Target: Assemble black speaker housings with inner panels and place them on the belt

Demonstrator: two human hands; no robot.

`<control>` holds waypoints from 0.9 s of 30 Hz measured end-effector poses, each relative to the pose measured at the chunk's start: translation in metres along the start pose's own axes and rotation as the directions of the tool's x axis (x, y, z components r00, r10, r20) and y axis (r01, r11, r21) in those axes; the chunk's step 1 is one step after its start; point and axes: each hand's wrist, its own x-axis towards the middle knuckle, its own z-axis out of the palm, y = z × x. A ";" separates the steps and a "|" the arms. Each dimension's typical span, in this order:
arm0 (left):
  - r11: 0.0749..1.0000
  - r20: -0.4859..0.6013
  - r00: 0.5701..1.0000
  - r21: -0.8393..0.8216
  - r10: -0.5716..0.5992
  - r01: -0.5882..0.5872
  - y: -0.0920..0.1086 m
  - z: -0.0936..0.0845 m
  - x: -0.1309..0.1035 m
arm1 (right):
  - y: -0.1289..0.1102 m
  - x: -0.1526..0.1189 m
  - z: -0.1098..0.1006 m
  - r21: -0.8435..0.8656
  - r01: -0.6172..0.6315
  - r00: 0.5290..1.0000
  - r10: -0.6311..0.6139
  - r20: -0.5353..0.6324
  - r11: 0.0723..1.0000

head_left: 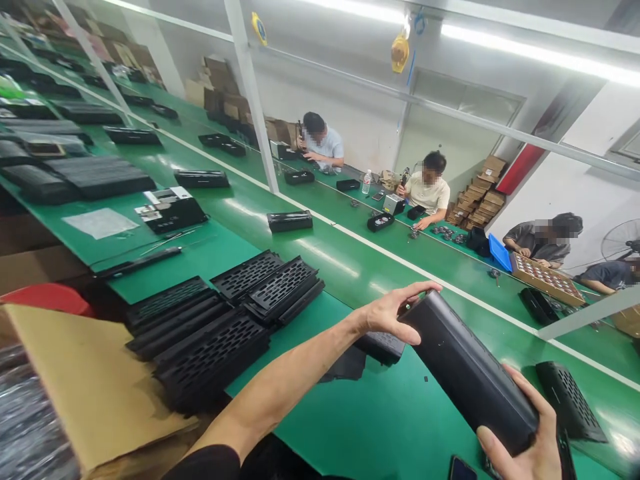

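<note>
Casing (465,363) is in my left hand (383,313) and right hand (539,443), fingers (419,289) gripping both ends, not yet set down; slotted panels (213,357) lie loose in piles.

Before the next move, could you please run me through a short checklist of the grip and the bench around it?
1. Left hand on the black case: ok, thumb and fingers span its far end.
2. Right hand on the case: ok, gripping the near end.
3. Underside of the case undamaged: cannot tell, it faces away from the camera.
4. Green bench free of loose bits: not ok, a small black piece lies beside the case.
5. Phone out of the way: not ok, it lies close to the right hand.
</note>
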 end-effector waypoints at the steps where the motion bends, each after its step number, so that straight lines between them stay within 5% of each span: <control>1: 0.999 -0.023 1.000 -0.032 -0.001 0.000 -0.005 0.002 -0.003 | 0.000 0.002 -0.005 0.001 -0.016 0.999 0.016 0.027 1.000; 5: 0.960 -0.208 0.977 -0.265 0.034 -0.090 -0.040 0.020 -0.020 | 0.008 0.008 -0.020 0.134 -0.112 0.986 0.093 0.140 0.985; 8: 0.802 -0.405 0.913 -0.558 -0.041 -0.211 -0.083 0.059 -0.032 | 0.022 -0.002 0.003 0.356 -0.072 0.994 0.040 0.097 0.932; 12: 0.556 -0.260 0.913 -0.830 -0.315 -0.044 -0.137 0.114 -0.051 | 0.034 -0.017 0.054 0.157 -0.100 0.988 0.079 0.135 0.983; 15: 0.654 -0.234 0.878 -0.749 -0.418 0.112 -0.146 0.114 -0.069 | 0.032 -0.018 0.059 0.070 -0.086 0.987 0.075 0.145 0.994; 18: 0.836 -0.383 0.871 -0.546 -0.308 0.055 -0.127 0.088 -0.085 | 0.026 -0.013 0.041 -0.173 0.162 0.962 -0.117 0.246 0.971; 21: 0.948 -0.328 0.901 -0.239 -0.284 0.212 -0.106 0.076 -0.091 | 0.025 -0.010 0.034 -0.380 0.359 0.884 -0.180 0.432 0.852; 24: 0.934 -0.355 0.868 -0.057 -0.348 0.352 -0.101 0.082 -0.094 | 0.032 -0.014 0.035 -0.386 0.357 0.847 -0.120 0.519 0.851; 27: 0.937 -0.427 0.840 -0.053 -0.335 0.347 -0.104 0.086 -0.105 | 0.048 -0.025 0.025 -0.296 0.178 0.887 -0.023 0.460 0.938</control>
